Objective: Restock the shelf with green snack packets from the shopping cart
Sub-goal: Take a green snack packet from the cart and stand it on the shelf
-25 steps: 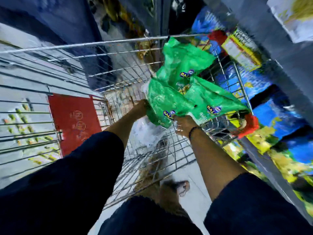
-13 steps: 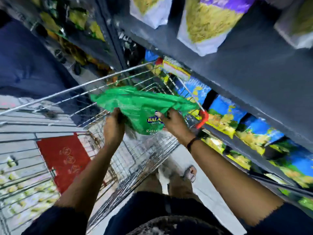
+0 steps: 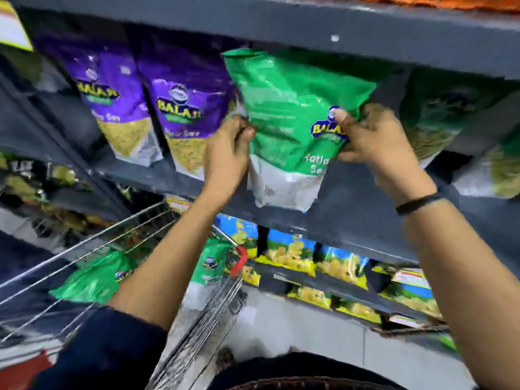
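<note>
A green snack packet (image 3: 287, 108) with a white bottom stands upright at the front of the dark grey shelf (image 3: 351, 220), held from both sides. My left hand (image 3: 228, 156) grips its left edge and my right hand (image 3: 374, 142) grips its right side over the logo. More green packets (image 3: 433, 114) stand blurred on the shelf to the right. Below left, the wire shopping cart (image 3: 118, 235) holds two more green packets (image 3: 92, 277).
Purple snack packets (image 3: 180, 108) stand on the same shelf just left of the held packet. Blue and yellow packets (image 3: 289, 254) fill the lower shelves. The shelf above (image 3: 309, 21) overhangs closely. A red cart handle end (image 3: 239, 263) sits near the lower shelf.
Both hands have lifted the green packet out of the cart and up to the shelf, turning it upright. My view has tilted up from the cart to the shelf.
</note>
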{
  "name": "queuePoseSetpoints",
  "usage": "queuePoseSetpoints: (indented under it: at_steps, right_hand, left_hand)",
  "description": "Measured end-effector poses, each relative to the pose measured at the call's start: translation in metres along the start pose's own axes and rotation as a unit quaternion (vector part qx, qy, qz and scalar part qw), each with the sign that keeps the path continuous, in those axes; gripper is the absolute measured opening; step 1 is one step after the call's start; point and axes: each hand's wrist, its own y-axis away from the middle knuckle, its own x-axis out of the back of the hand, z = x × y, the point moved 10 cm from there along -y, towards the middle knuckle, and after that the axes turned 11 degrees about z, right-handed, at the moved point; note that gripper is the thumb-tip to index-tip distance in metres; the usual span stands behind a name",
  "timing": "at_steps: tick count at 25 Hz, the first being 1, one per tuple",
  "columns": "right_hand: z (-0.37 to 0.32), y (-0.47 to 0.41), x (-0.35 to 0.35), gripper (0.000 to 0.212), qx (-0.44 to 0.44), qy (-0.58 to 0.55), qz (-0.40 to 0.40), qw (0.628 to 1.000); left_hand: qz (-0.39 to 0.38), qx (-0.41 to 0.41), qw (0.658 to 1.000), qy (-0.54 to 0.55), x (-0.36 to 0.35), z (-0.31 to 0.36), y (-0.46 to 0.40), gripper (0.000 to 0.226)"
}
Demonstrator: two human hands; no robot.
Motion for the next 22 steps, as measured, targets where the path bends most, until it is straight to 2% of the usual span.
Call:
queuePoseSetpoints:
  at_steps: [3, 6, 8, 9, 11, 13, 14, 15, 17, 19, 22]
  right_hand:
    - [0.041, -0.036, 0.014, 0.019, -0.045, -0.029, 0.016, 0.998]
    - [0.079, -0.037, -0.004, 0.027, -0.082, -0.024, -0.034, 0.996]
    - [0.089, -0.028, -0.002, 0.028, -0.086, -0.057, 0.012, 0.995]
    - [0.094, -0.021, 0.001, 0.036, -0.077, -0.054, 0.056, 0.994]
    - [0.113, 0.01, -0.002, 0.046, -0.133, -0.082, 0.101, 0.982]
    - [0.127, 0.037, -0.034, 0.042, -0.217, -0.142, 0.019, 0.966]
    - [0.129, 0.041, -0.043, 0.046, -0.231, -0.158, -0.022, 0.96]
    - [0.134, 0.033, -0.044, 0.051, -0.229, -0.168, -0.028, 0.958]
    - [0.14, 0.011, -0.028, 0.057, -0.212, -0.166, 0.011, 0.963]
    - [0.155, 0.006, -0.025, 0.056, -0.223, -0.163, 0.013, 0.961]
    - [0.161, 0.018, -0.041, 0.055, -0.229, -0.185, -0.033, 0.955]
  left_hand:
    - [-0.019, 0.012, 1.0, -0.003, -0.058, -0.01, -0.013, 0.025]
    - [-0.043, 0.072, 0.996, -0.021, -0.094, -0.044, 0.001, 0.031]
    - [-0.045, 0.152, 0.985, 0.064, -0.103, -0.057, 0.006, 0.033]
    - [-0.041, 0.215, 0.967, 0.133, -0.103, -0.058, 0.009, 0.035]
    - [-0.058, 0.316, 0.929, 0.184, -0.11, -0.061, 0.021, 0.044]
    - [-0.076, 0.351, 0.913, 0.192, -0.113, -0.066, 0.031, 0.064]
    - [-0.05, 0.369, 0.911, 0.179, -0.107, -0.08, 0.034, 0.077]
    - [-0.001, 0.382, 0.91, 0.161, -0.097, -0.101, 0.035, 0.084]
    - [0.048, 0.387, 0.912, 0.131, -0.084, -0.117, 0.038, 0.067]
    - [0.021, 0.377, 0.914, 0.146, -0.093, -0.098, 0.043, 0.038]
    - [-0.045, 0.4, 0.898, 0.178, -0.12, -0.085, 0.056, 0.037]
